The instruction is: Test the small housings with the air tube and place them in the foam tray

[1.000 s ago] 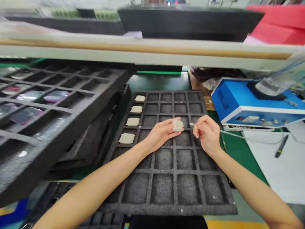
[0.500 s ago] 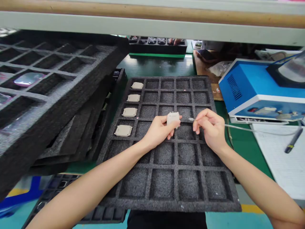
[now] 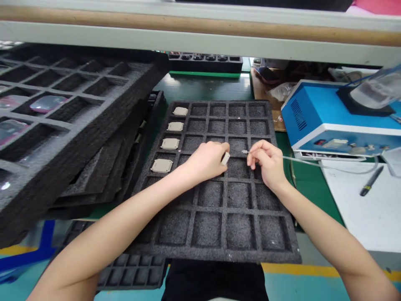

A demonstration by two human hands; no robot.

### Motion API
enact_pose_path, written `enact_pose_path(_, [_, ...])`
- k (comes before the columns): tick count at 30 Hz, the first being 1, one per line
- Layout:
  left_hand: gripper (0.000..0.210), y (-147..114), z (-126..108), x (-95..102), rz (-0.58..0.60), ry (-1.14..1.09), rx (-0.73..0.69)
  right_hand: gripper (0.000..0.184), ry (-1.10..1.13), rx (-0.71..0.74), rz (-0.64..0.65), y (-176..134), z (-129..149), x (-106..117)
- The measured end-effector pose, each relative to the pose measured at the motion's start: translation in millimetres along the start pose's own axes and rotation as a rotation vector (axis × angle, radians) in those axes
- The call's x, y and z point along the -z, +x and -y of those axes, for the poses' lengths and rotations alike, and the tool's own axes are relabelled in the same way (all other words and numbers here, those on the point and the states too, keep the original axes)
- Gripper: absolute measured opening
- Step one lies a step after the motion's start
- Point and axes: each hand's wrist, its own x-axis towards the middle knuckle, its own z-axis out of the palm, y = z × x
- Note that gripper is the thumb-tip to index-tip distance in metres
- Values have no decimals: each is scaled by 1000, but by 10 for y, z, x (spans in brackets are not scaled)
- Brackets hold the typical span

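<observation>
My left hand (image 3: 209,161) is closed around a small beige watch case (image 3: 225,158), and one narrow edge of it shows beyond my fingers. My right hand (image 3: 265,162) pinches a thin translucent tube (image 3: 300,159), whose pale tip (image 3: 244,151) points left at the watch case, with a gap between them. Both hands are above a black foam tray (image 3: 208,229) divided into square pockets. Several similar beige cases (image 3: 161,165) lie in its left column.
On the right stands a blue machine (image 3: 326,113), with a paper sheet (image 3: 347,196) and a black pen (image 3: 371,181) in front. Stacked foam trays (image 3: 94,104) rise at the left, some pockets holding pinkish glossy pieces. A shelf edge (image 3: 200,29) crosses overhead.
My left hand has turned over, so the watch case now shows its edge instead of its flat face. The right hand still holds the tube. The view has shifted slightly.
</observation>
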Motion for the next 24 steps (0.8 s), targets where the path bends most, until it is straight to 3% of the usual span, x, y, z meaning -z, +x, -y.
enact_pose_path(5, [40,-29,150,17,55,-309,-67,6,2,0,9,7,2,-8])
enact_pose_path(9, [43,-60,95,-76,-94,-693,59,6,63,75,37,-14,-7,24])
enact_pose_path(13, [49,-100,-1,-247,18,-1151,167,4,100,131,154,-57,-17,48])
enact_pose_path(16, [52,-120,-11,-318,-20,-1196,163,5,76,116,221,-83,-14,47])
enact_pose_path(24, [51,-112,19,-334,-75,-1103,98,7,69,114,208,-79,-2,20])
